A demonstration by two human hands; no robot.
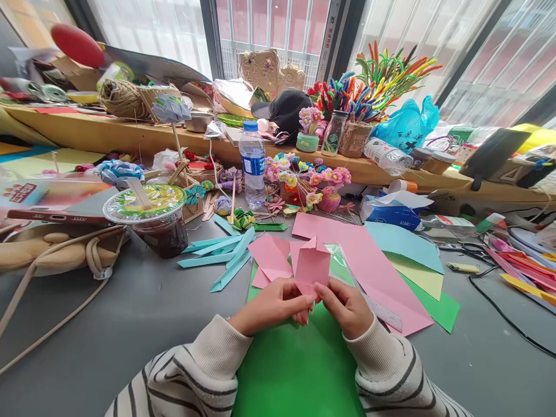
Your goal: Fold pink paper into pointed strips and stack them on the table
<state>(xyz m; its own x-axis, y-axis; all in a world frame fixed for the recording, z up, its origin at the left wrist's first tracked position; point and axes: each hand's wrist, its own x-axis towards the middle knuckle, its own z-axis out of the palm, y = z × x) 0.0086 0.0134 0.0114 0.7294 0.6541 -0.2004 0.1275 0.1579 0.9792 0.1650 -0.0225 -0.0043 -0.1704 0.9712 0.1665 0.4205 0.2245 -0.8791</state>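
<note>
Between my two hands is a small folded piece of pink paper (313, 267), held up over a green mat (299, 365). My left hand (273, 304) pinches its lower left edge, thumb in front. The lower right corner is gripped by the thumb and fingers of my right hand (347, 306). Just behind lie other folded pink pieces (271, 258). A large pink sheet (369, 266) spreads to the right, with a clear ruler (384, 313) on it near my right hand. Folded light-blue paper strips (232, 255) are heaped to the left.
A lidded drink cup (160, 223) stands at left, near a phone (58, 216). A water bottle (253, 168) rises behind the strips. Blue, yellow and green sheets (408, 246) lie at right, beside a black cable (506, 315). A crowded wooden shelf (278, 153) runs along the back.
</note>
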